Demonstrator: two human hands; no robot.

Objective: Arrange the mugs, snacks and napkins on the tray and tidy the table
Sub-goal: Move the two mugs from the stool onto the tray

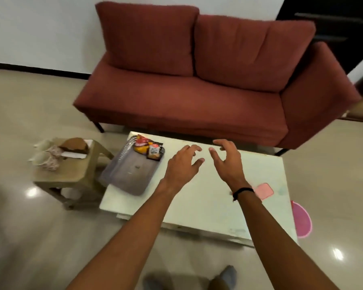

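Observation:
A grey tray [127, 174] lies on the left end of the white coffee table [208, 206]. Snack packets [148, 148] in red, yellow and brown sit at the tray's far end. Two floral mugs [45, 156] lie on their sides on a small beige stool [71, 170] left of the table, beside white napkins [76, 155] and a brown object [74, 145]. My left hand [183, 163] and my right hand [227, 158] hover over the table's far middle, right of the tray. Both have fingers spread and hold nothing.
A red two-seat sofa [197, 91] stands just behind the table. A pink cloth [263, 191] lies on the table's right side, and a pink round object [301, 219] sits on the floor past the right edge. The floor is glossy tile.

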